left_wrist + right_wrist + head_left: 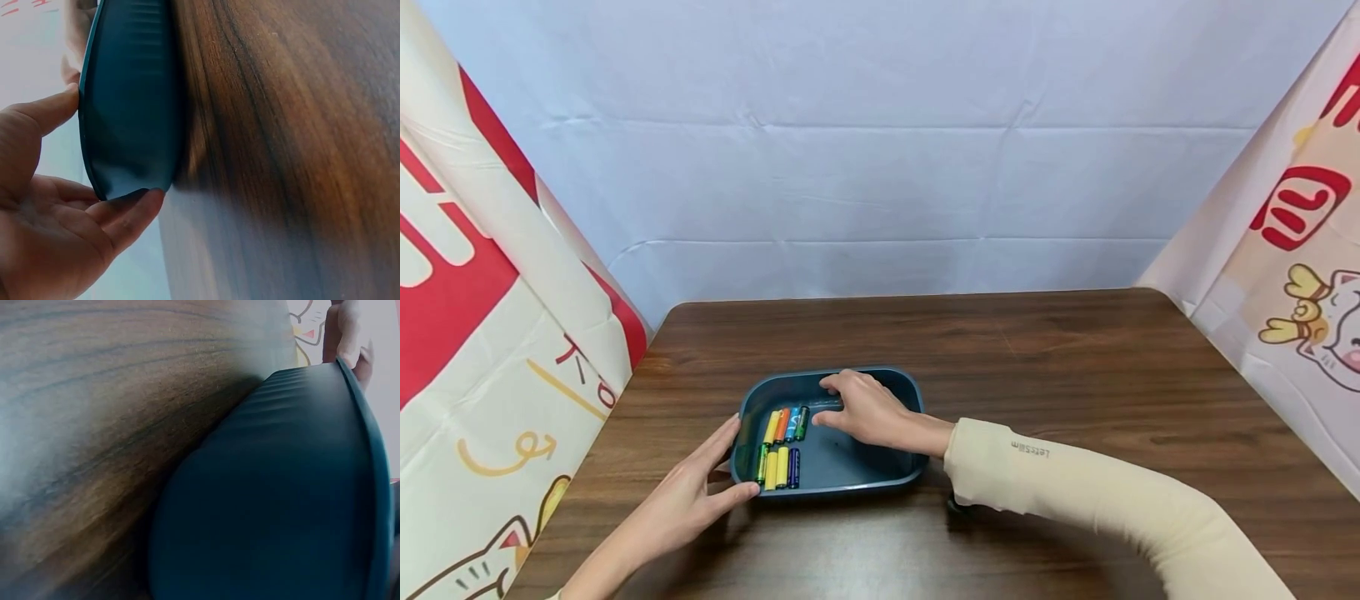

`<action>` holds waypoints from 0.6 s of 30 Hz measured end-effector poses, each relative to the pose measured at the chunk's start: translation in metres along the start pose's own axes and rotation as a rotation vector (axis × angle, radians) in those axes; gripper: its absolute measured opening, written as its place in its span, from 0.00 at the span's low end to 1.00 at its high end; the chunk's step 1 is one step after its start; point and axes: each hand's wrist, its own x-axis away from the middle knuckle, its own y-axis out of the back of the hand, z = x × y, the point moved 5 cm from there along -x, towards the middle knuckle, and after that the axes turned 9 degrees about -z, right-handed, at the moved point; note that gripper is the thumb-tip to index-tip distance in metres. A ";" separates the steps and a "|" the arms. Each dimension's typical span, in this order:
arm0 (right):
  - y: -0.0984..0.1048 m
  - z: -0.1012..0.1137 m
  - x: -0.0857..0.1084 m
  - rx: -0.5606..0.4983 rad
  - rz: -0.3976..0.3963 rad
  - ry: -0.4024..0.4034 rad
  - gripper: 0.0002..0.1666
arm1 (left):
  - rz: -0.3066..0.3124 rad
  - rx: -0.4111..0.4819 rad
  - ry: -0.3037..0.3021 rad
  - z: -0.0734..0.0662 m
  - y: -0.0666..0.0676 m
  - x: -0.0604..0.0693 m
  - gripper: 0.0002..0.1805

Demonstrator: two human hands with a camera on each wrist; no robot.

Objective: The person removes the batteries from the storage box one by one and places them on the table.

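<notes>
A dark blue plastic tray (865,482) lies on the table, with several batteries in two rows in its left half. The back row has yellow, orange, blue and dark green batteries (786,425); the front row has green, yellow and dark purple ones (782,468). My left hand (688,492) holds the tray's front left corner, thumb on the front rim and fingers along the left end, as the left wrist view also shows. Inside the tray, right of the back row, is my right hand (872,408), thumb and fingers apart with nothing visible between them.
The brown wooden table (1060,367) extends far to the right of the tray. Under the right sleeve (1037,467) a small black object (958,505) is mostly hidden. A pale cloth (880,167) hangs behind, with printed cloths at both sides.
</notes>
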 end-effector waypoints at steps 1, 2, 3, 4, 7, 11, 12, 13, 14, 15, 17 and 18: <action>-0.002 0.000 -0.002 -0.002 0.002 -0.008 0.34 | 0.005 0.007 0.006 0.000 0.000 0.000 0.51; -0.004 -0.001 -0.003 -0.003 0.005 -0.015 0.34 | 0.009 0.011 0.012 0.000 0.000 0.000 0.51; -0.006 -0.001 -0.005 -0.002 0.007 -0.019 0.34 | 0.010 0.013 0.015 0.000 0.000 0.000 0.52; -0.008 -0.001 -0.006 -0.005 0.008 -0.021 0.34 | 0.009 0.015 0.016 0.000 0.000 0.000 0.52; -0.015 -0.003 -0.009 -0.008 0.013 -0.030 0.33 | 0.006 0.017 0.017 0.001 -0.001 0.000 0.51; -0.023 -0.005 -0.011 -0.008 0.015 -0.047 0.33 | 0.009 0.022 0.017 0.000 -0.001 0.001 0.51; -0.024 -0.005 -0.011 -0.004 0.014 -0.052 0.33 | 0.010 0.023 0.016 0.000 -0.001 0.001 0.51; -0.026 -0.006 -0.011 -0.003 0.011 -0.057 0.33 | 0.011 0.022 0.014 0.000 -0.001 0.001 0.51; -0.027 -0.006 -0.011 -0.003 0.009 -0.061 0.33 | 0.011 0.023 0.014 0.000 -0.001 0.001 0.51; -0.028 -0.006 -0.011 -0.003 0.006 -0.065 0.33 | 0.011 0.022 0.014 0.000 -0.001 0.000 0.51; -0.029 -0.007 -0.011 0.000 0.000 -0.071 0.32 | 0.011 0.022 0.015 0.000 -0.001 0.000 0.51; -0.030 -0.007 -0.011 0.001 -0.003 -0.074 0.32 | 0.011 0.020 0.017 0.000 -0.001 0.000 0.51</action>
